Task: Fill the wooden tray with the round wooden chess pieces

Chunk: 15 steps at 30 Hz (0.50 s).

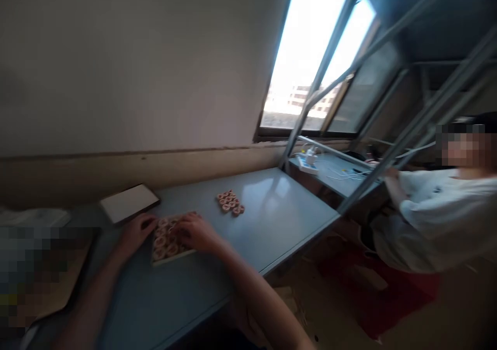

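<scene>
A shallow wooden tray holding several round wooden game pieces lies on the blue-grey table. My left hand rests at the tray's left edge, fingers curled against it. My right hand lies over the tray's right side, fingers bent down onto the pieces; I cannot make out whether it grips one. A loose cluster of the same round pieces sits on the table farther right, apart from both hands.
A flat white lid or board lies behind the tray near the wall. Brown cardboard sits at the left. Another person in a white top sits at the right by a second table and metal frame.
</scene>
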{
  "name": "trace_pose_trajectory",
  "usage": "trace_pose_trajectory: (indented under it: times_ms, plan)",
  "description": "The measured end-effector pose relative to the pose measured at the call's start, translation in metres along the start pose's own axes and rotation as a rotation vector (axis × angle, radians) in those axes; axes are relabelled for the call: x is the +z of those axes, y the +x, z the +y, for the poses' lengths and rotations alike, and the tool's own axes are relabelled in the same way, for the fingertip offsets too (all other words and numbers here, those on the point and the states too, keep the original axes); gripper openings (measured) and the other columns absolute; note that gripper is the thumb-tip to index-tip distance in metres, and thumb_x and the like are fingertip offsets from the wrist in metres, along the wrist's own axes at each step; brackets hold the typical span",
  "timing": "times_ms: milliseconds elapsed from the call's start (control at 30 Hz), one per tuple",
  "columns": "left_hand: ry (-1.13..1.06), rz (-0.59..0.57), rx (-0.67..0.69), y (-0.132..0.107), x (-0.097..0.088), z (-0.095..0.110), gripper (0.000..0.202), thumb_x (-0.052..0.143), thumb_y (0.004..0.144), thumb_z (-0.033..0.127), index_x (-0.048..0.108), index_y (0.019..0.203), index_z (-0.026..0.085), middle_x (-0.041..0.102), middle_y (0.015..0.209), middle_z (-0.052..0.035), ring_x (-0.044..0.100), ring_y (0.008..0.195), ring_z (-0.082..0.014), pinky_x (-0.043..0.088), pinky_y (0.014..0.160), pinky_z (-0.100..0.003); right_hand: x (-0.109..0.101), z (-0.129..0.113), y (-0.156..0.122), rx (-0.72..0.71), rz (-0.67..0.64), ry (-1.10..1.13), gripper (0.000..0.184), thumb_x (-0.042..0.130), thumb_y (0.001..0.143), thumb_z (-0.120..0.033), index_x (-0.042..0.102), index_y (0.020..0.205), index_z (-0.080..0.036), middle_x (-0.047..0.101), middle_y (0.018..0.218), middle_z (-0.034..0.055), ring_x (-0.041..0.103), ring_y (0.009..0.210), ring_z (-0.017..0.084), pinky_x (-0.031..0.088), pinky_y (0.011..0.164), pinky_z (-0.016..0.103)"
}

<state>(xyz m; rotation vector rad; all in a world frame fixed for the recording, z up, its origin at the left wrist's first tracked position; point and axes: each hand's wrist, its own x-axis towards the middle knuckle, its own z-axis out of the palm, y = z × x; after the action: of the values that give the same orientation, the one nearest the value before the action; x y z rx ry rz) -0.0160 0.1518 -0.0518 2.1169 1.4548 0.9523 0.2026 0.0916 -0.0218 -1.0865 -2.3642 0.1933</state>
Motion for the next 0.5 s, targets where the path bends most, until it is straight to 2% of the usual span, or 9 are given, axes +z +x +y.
trace_pose_trajectory:
  times_ms: [67,200,367,500]
  plan:
    - [-0.040,-0.039,-0.033,-0.001,-0.001,-0.002,0.045,0.043,0.075,0.057,0.064,0.082,0.018,0.065,0.093,-0.0083,0.061,0.087,-0.0227,0.049,0.073,-0.030,0.002,0.000,0.001,0.032,-0.001,0.034,0.019,0.058,0.083,-0.024,0.063,0.102,-0.022,0.060,0.109,0.0041,0.050,0.106,0.017,0.036,0.089,0.028]
    - [-0.059,-0.015,-0.031,0.006,0.004,0.002,0.040,0.043,0.075,0.052,0.064,0.078,0.017,0.064,0.090,-0.0081,0.059,0.088,-0.0224,0.045,0.080,-0.032,0.003,-0.005,0.002,0.009,-0.058,0.091,0.028,0.059,0.080,-0.017,0.061,0.107,-0.025,0.059,0.109,0.0033,0.049,0.106,0.018,0.034,0.090,0.029]
    - [-0.079,-0.019,-0.030,0.004,0.003,0.004,0.038,0.044,0.074,0.050,0.063,0.077,0.017,0.064,0.089,-0.0079,0.059,0.087,-0.0219,0.044,0.081,-0.033,-0.011,-0.011,0.000,0.020,-0.093,0.150,0.043,0.054,0.073,-0.003,0.061,0.108,-0.027,0.058,0.113,0.0014,0.048,0.109,0.017,0.034,0.093,0.030]
    - [-0.093,-0.022,-0.035,0.003,0.003,0.003,0.039,0.043,0.075,0.050,0.064,0.078,0.017,0.064,0.089,-0.0076,0.059,0.087,-0.0219,0.044,0.081,-0.033,-0.022,-0.007,-0.003,-0.011,-0.222,0.267,0.036,0.060,0.075,-0.014,0.062,0.109,-0.026,0.057,0.114,0.0022,0.051,0.106,0.017,0.037,0.091,0.027]
